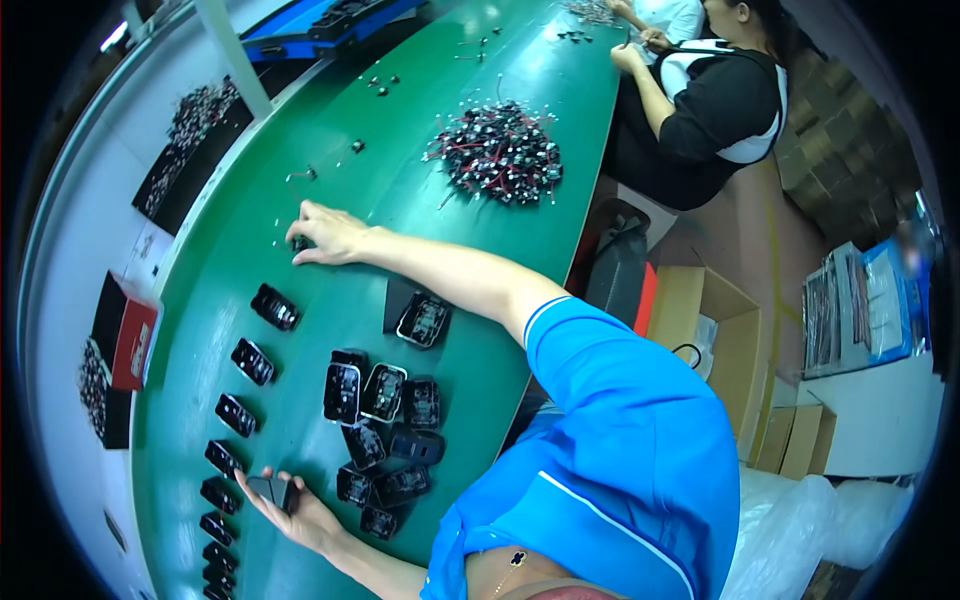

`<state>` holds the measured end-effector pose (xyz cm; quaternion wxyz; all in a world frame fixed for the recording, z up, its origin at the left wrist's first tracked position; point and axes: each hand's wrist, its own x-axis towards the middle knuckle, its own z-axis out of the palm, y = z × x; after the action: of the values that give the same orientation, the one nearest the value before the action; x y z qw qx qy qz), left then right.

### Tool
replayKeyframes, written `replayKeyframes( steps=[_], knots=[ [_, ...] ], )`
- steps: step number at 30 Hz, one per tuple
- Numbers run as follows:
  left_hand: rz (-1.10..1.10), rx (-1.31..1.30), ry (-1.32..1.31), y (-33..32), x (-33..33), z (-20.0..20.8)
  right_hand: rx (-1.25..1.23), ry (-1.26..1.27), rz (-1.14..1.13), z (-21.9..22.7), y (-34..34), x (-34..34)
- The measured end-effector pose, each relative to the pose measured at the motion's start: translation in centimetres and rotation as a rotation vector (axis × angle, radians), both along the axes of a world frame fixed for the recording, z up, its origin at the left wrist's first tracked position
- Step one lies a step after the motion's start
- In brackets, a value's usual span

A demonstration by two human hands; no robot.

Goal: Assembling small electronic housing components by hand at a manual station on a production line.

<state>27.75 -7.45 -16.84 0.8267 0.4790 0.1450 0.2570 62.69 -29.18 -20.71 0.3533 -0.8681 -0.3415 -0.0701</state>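
My left hand (312,522) holds a dark grey plastic housing (272,491) beside a row of black shells. Farther up the green table, my right hand (335,235) is reached out, fingers curled around a small black part (300,243) whose detail I cannot make out. Nearest below that hand lies an open black shell (274,307), first in a line of several running toward the lower edge. In the middle sits a cluster of black housing halves (384,391), most with the hollow side up. Another open half (422,320) lies under my right forearm.
A large heap of small wired parts (500,153) lies on the far part of the green table (330,400). Black bins of parts (193,150) stand along the left side, near a red box (128,342). Other people (700,100) work at the right edge; a cardboard box (715,340) stands below.
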Motion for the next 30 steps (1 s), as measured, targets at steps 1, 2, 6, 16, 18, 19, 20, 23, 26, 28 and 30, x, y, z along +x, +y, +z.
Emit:
replayKeyframes(
  steps=[1,2,6,16,18,19,20,23,26,28,30],
  knots=[
    [0.003,-0.002,0.001,-0.3,0.2,0.1,-0.005,-0.004,-0.024,-0.3,-0.4,0.2],
    [0.011,-0.004,0.002,-0.5,0.3,0.1,0.036,-0.023,-0.029,-0.7,-0.8,0.4],
    [0.043,-0.006,0.018,-0.5,0.2,-0.5,0.12,-0.083,-0.022,-1.6,-1.3,0.9],
    [0.209,0.05,0.199,0.4,-0.2,-1.6,0.402,-0.196,-0.06,1.5,-3.5,-0.4],
    [0.219,0.026,0.229,0.1,0.3,-1.6,0.42,-0.158,-0.133,5.1,-6.4,-1.7],
    [0.222,0.025,0.23,0.1,0.2,-1.7,0.366,-0.267,-0.185,7.2,-8.4,-2.1],
    [0.201,0.034,0.213,0.3,0.0,-1.7,0.381,-0.415,-0.202,8.7,-10.4,-2.0],
    [0.155,0.056,0.159,1.0,-0.5,-2.2,0.403,-0.504,-0.401,14.0,-16.6,-3.9],
    [0.133,0.041,0.145,1.4,-0.6,-2.7,0.367,-0.544,-0.746,15.1,-23.2,-4.7],
    [0.108,0.037,0.133,1.5,-0.7,-2.9,0.114,-0.479,-0.965,12.9,-27.4,-4.5],
    [0.108,0.035,0.117,1.2,-0.6,-2.5,0.15,-0.375,-0.958,10.4,-29.6,-4.6]
  ],
)
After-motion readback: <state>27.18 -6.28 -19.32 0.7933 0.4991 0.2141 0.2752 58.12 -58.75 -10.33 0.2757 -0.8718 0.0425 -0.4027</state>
